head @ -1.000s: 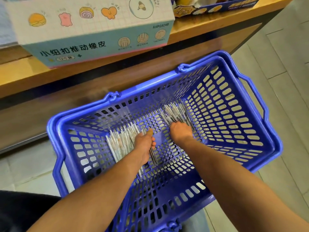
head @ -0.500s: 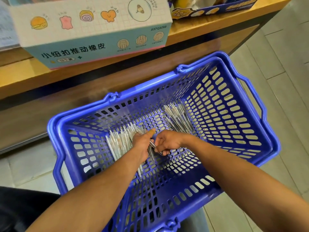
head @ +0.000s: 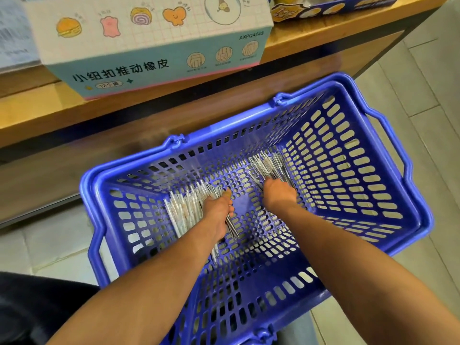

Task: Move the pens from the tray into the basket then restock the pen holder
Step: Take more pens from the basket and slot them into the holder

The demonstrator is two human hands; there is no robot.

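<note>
A blue plastic basket (head: 368, 185) stands on the floor below a wooden shelf. Two piles of clear-wrapped pens lie on its bottom. My left hand (head: 217, 210) grips a bundle of pens above the left pile (head: 184, 210), and their dark ends (head: 232, 229) stick out towards me. My right hand (head: 278, 195) reaches down onto the near end of the right pile (head: 270, 163). Its fingers curl over the pens there and their tips are hidden. No tray or pen holder is in view.
A wooden shelf (head: 311, 38) runs across the top, carrying a pastel eraser box (head: 154, 46) and a blue display box (head: 323, 6). The basket's handles (head: 395, 145) hang folded outside its rim. Grey tiled floor (head: 423, 70) lies to the right.
Half a second ago my right hand was next to my left hand, at the bundle. It has since moved back right onto the right pile. My left hand has stayed put with its bundle.
</note>
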